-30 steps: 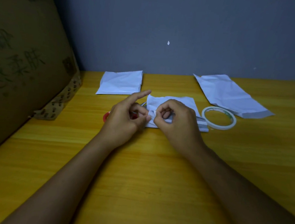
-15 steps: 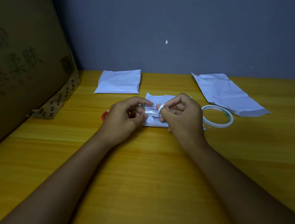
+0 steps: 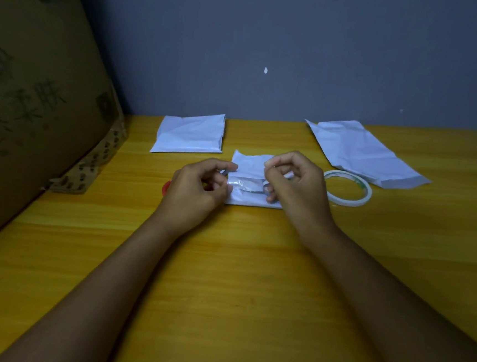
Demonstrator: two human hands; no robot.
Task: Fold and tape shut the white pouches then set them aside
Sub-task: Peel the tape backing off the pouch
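My left hand (image 3: 199,189) and right hand (image 3: 297,186) pinched a clear tape strip (image 3: 245,185) taut over folded white pouch (image 3: 250,164), table (image 3: 224,266) centre.

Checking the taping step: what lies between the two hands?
In the head view, a clear tape strip spans from left hand to right hand, over the folded pouch.

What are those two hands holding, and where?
A strip of clear tape, stretched over the folded pouch: left hand pinches its left end, right hand its right end.

White pouches (image 3: 191,133), yellow table (image 3: 224,266)
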